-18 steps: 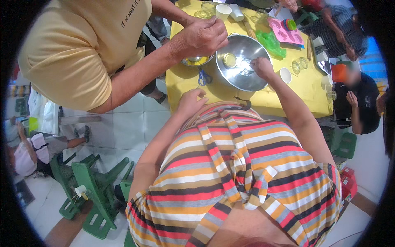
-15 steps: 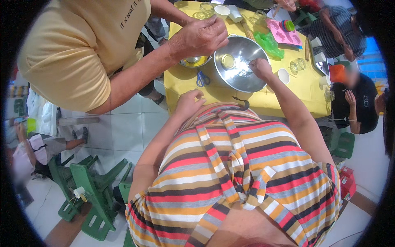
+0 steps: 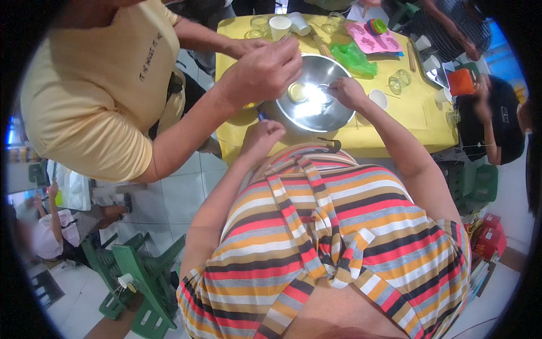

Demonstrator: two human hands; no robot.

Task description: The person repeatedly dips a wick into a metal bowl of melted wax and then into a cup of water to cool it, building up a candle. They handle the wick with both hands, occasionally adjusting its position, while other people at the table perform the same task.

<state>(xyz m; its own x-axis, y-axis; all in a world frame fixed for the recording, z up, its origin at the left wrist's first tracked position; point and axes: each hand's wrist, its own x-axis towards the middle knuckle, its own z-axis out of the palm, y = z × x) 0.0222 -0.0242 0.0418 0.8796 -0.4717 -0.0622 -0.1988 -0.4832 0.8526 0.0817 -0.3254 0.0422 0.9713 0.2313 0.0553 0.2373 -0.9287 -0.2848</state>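
My right hand (image 3: 348, 94) is closed around a thin metal utensil (image 3: 324, 86) over the right side of a steel mixing bowl (image 3: 333, 116). Glare inside the bowl hides the utensil's head. A small round yellowish container (image 3: 297, 92) sits in the bowl's left part. At the table's near edge, left of the bowl, my left hand (image 3: 263, 138) rests with loosely bent fingers and nothing visible in it. Blue-handled scissors (image 3: 261, 115) show just beyond it, partly covered. A co-worker's hand (image 3: 271, 65), fingertips pinched, hovers by the bowl's far left rim; what it holds is unclear.
On the yellow-covered table (image 3: 395, 127) lie a green plastic bag (image 3: 354, 61), a pink mold (image 3: 372, 42), paper cups (image 3: 378, 99) and glass jars (image 3: 399, 82). The co-worker in yellow (image 3: 96, 107) stands close at left. Green chairs (image 3: 144, 282) lie behind on the left.
The whole view has shifted a little. The co-worker's forearm now covers more of the bowl's left side and the scissors. My right hand still grips the utensil in the bowl.
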